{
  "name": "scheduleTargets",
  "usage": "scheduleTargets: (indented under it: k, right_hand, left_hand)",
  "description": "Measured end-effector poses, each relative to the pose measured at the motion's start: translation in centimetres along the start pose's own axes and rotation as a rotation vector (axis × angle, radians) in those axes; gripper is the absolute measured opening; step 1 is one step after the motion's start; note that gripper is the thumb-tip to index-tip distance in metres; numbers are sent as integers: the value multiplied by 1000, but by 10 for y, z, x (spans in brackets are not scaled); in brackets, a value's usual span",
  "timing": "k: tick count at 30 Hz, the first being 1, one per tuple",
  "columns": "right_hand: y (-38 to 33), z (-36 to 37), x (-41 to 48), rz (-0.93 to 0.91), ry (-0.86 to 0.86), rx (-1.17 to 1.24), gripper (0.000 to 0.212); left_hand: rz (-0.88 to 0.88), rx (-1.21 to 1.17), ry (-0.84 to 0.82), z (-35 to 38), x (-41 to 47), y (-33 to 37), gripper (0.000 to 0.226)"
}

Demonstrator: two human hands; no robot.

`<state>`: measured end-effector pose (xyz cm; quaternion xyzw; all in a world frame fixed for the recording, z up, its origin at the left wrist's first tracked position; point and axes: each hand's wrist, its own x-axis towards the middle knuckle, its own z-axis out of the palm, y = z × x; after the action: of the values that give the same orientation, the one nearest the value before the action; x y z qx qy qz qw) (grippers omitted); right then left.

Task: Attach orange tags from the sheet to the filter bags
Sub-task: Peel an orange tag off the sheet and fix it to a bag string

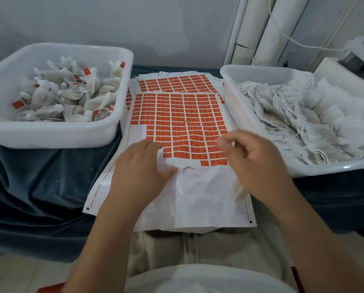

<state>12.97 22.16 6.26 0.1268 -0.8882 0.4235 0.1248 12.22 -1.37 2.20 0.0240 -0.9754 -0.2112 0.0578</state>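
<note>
The sheet of orange tags (177,123) lies in front of me on the blue cloth, its near part bare white backing. My left hand (141,168) rests flat on that backing with the fingers straight, just left of the lowest tags. My right hand (253,163) hovers over the sheet's right edge with curled, blurred fingers. A white filter bag (239,190) hangs under its palm. Tagged filter bags (71,98) fill the left tub (50,134). Untagged filter bags (303,115) lie heaped in the right tub (303,171).
More tag sheets (177,81) are stacked behind the front one. White pipes (272,28) rise at the back right beside a white machine (358,56). The blue cloth (39,187) drapes over the front edge. My lap is below the sheet.
</note>
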Motion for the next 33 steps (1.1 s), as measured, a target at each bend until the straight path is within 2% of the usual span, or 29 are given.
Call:
scheduleTargets:
  k: [1,3,6,15,18,22,28,33]
  right_hand:
    - [4,7,0,-3,-56,-135,17]
    - [14,23,0,13,-146,-387,29]
    - [26,40,0,5,-155,-557,35]
    - [36,50,6,40,-237,-670,32]
    - [39,51,5,-17,-203,-722,24]
    - [39,48,3,-50,-150,-593,30]
    - [42,51,5,-14,-209,-684,29]
    - [42,47,6,-28,-146,-594,29]
  left_hand:
    - [46,-19,14,3,-1,4,62]
    - [130,-54,35,11,-4,16,54]
    - [198,2,16,24,-7,30,49]
    - [249,248,-34,27,-7,29,45]
    - [200,206,-14,29,-6,32,39]
    - [137,111,45,31,-2,31,36]
    - [87,64,30,33,5,27,37]
    - [154,-6,87,34,3,24,34]
